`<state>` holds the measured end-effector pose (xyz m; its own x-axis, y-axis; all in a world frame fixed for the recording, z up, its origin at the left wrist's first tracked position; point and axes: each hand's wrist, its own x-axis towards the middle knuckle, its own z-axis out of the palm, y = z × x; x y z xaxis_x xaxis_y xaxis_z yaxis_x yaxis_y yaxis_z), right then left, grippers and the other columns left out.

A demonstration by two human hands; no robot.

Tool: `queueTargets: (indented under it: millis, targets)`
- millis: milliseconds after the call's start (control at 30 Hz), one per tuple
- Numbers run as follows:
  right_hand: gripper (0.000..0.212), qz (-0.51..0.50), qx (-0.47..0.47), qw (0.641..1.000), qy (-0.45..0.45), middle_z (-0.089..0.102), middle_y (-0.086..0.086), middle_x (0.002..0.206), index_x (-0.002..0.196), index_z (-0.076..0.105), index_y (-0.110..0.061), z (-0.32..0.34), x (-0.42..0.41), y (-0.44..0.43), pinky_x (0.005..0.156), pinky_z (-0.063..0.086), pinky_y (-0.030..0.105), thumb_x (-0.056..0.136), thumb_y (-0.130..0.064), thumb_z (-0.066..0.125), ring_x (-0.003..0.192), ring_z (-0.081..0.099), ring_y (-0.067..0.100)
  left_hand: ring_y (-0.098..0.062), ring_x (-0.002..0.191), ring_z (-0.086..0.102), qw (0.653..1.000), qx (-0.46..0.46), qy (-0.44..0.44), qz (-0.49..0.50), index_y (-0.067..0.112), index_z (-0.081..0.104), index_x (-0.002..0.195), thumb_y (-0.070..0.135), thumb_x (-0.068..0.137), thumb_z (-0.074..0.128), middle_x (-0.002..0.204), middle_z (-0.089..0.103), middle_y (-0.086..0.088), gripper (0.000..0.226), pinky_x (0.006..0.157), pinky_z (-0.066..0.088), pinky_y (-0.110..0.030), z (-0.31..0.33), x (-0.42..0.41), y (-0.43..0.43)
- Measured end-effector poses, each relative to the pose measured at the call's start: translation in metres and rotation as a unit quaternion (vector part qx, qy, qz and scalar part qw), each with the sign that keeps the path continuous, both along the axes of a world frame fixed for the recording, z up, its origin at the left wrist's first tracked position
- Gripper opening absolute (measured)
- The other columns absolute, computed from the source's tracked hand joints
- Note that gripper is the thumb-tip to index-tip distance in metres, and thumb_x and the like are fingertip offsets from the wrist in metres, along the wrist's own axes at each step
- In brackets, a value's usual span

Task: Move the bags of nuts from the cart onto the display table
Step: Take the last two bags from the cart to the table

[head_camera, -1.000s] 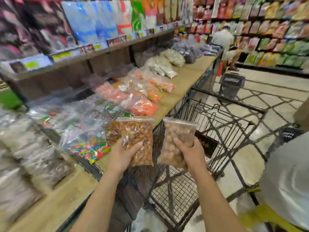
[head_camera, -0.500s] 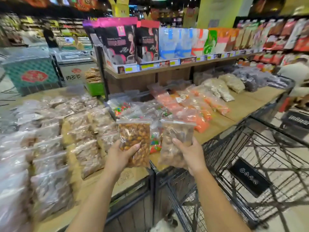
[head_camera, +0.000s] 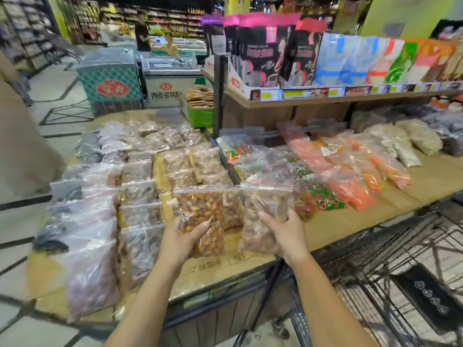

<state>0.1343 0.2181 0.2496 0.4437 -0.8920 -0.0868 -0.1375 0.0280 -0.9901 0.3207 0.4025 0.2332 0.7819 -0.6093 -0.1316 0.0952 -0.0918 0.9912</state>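
From the head camera, both bare hands are raised over the near edge of the display table [head_camera: 333, 221], each grasping a clear zip bag. The left hand [head_camera: 179, 237] is clenched around the lower part of a bag of brown almonds [head_camera: 200, 211], thumb across the front, the bag held upright with its zip strip on top. The right hand [head_camera: 285, 232] grips a bag of paler nuts [head_camera: 260, 209] the same way — fingers wrapped behind, thumb on the front. The two bags hang side by side, nearly touching at their top edges, above the cardboard-covered tabletop and not resting on it.

Beneath and to the left of them lie rows of bagged nuts [head_camera: 140, 191] already flat on the table, in several columns reaching toward the far edge. To the right, on the adjoining stretch of table, lie bags of multicoloured sweets [head_camera: 315, 189] and orange snacks [head_camera: 350, 171], with pale bags farther off. A shelf [head_camera: 300, 100] of upright pouches stands behind them.

The black wire cart [head_camera: 390, 271] sits at lower right, just beside the table — what it holds cannot be made out.
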Motion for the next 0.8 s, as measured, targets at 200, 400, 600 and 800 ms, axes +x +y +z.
queueTargets:
  millis: [200, 400, 600, 800]
  targets:
    - [0.046, 0.031, 0.009, 0.998, 0.053, 0.069, 0.004, 0.118, 0.116, 0.061, -0.017, -0.022, 0.026, -0.002, 0.080, 0.057, 0.032, 0.086, -0.033, 0.091, 0.108, 0.068, 0.019, -0.030, 0.097, 0.080, 0.998, 0.005, 0.049, 0.026, 0.025, 0.071, 0.116, 0.023, 0.087, 0.087, 0.107, 0.083, -0.001, 0.034, 0.083, 0.064, -0.059, -0.029, 0.021, 0.009]
    - [0.058, 0.085, 0.012, 0.994, 0.064, 0.057, 0.001, 0.125, 0.137, 0.053, -0.010, -0.044, 0.042, -0.026, 0.092, 0.045, 0.029, 0.092, -0.025, 0.086, 0.111, 0.052, 0.014, -0.022, 0.086, 0.082, 0.996, 0.050, 0.046, 0.059, 0.022, 0.072, 0.114, 0.027, 0.088, 0.086, 0.097, 0.083, 0.001, 0.030, 0.079, 0.067, -0.048, -0.053, 0.027, -0.006]
    - [0.053, 0.152, 0.019, 0.984, 0.093, 0.063, -0.013, 0.121, 0.131, 0.061, -0.018, -0.082, 0.065, -0.057, 0.087, 0.050, 0.026, 0.088, -0.031, 0.089, 0.123, 0.061, 0.018, -0.015, 0.082, 0.081, 0.989, 0.086, 0.062, 0.101, 0.019, 0.072, 0.112, 0.023, 0.086, 0.087, 0.091, 0.083, 0.004, 0.030, 0.080, 0.066, -0.042, -0.074, 0.020, -0.023]
    - [0.099, 0.186, 0.033, 0.972, 0.139, 0.056, 0.006, 0.157, 0.161, 0.043, -0.010, -0.114, 0.085, -0.084, 0.112, 0.052, 0.042, 0.083, -0.048, 0.090, 0.142, 0.055, 0.026, -0.021, 0.082, 0.082, 0.981, 0.095, 0.109, 0.132, 0.016, 0.073, 0.108, 0.016, 0.090, 0.084, 0.090, 0.084, 0.000, 0.021, 0.076, 0.065, -0.039, -0.084, 0.009, -0.042]
